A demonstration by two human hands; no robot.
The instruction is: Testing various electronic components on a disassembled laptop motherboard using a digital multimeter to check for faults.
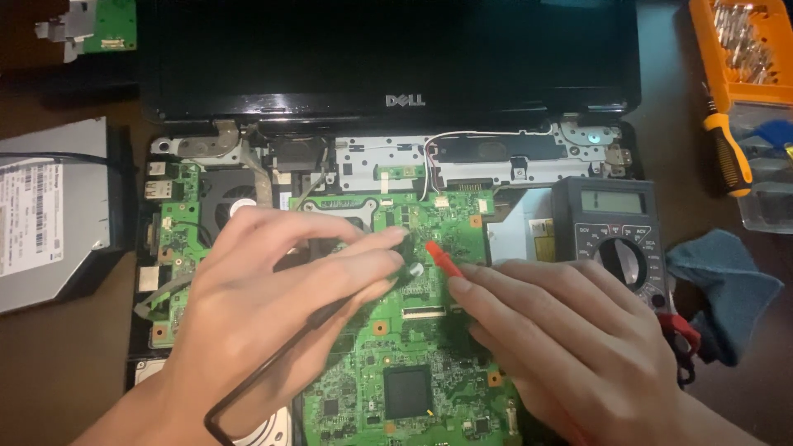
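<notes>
My left hand (273, 297) pinches a black multimeter probe (405, 248) between thumb and fingers, its black lead (248, 388) looping under my palm. My right hand (570, 339) holds a red probe (442, 258) with extended fingers. Both probe tips meet over the green motherboard (413, 372) of an opened black laptop (388, 74), near a small round silver cell (415, 269). A grey multimeter (615, 235) with a rotary dial lies just right of the board.
A silver optical drive (54, 215) lies at the left. An orange bit case (739, 49) and a yellow-handled screwdriver (727, 149) sit at the top right. A blue cloth (727, 285) rests right of the meter. A small green circuit board (103, 25) lies top left.
</notes>
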